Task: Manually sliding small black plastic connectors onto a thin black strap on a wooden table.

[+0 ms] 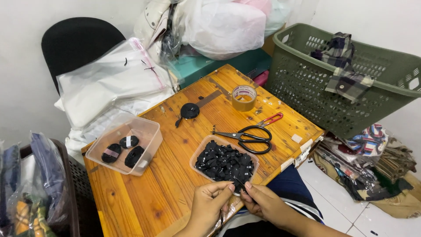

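Note:
My left hand (209,200) and my right hand (263,202) meet at the near edge of the wooden table (166,184). Together they pinch a small black strip piece (239,183) between thumbs and forefingers. Just beyond my fingers sits a clear plastic tub (199,154) heaped with several small black pieces (224,163). Black-handled scissors (247,137) lie behind the tub.
A larger clear tub (151,131) at left holds three black tape rolls. A black tape roll (190,110), a brown packing tape roll (244,97) and a red-handled tool (272,119) lie farther back. A green laundry basket (307,79) stands right; plastic bags (109,79) pile at the back left.

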